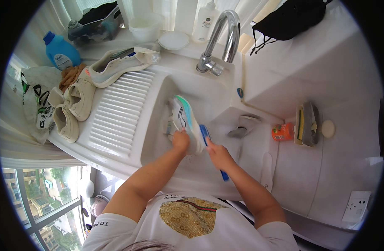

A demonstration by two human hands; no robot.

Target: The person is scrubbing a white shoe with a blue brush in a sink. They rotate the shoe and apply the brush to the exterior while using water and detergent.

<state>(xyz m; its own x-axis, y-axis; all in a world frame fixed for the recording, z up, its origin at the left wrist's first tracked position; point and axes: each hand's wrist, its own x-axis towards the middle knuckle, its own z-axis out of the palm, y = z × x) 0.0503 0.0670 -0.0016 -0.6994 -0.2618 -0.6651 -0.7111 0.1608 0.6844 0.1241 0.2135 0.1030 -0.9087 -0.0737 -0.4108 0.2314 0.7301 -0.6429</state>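
Over the basin of a white laundry sink (152,125), my left hand (181,141) is closed on a white running shoe (179,114) with a green and blue sole edge. The shoe is tilted, its sole side facing right. My right hand (218,153) grips a blue scrubbing brush (204,133) by its handle, with the brush head at the shoe's sole side; blur hides whether they touch. Some water seems to lie in the basin, and a small object below the shoe is partly hidden by it.
A chrome faucet (232,37) arches over the basin's back. Left are a ribbed washboard (122,109), cream shoes (82,97), a white sneaker (116,67) and a blue detergent bottle (61,51). Right are an insole (267,169), an orange container (282,131) and a sponge holder (308,125).
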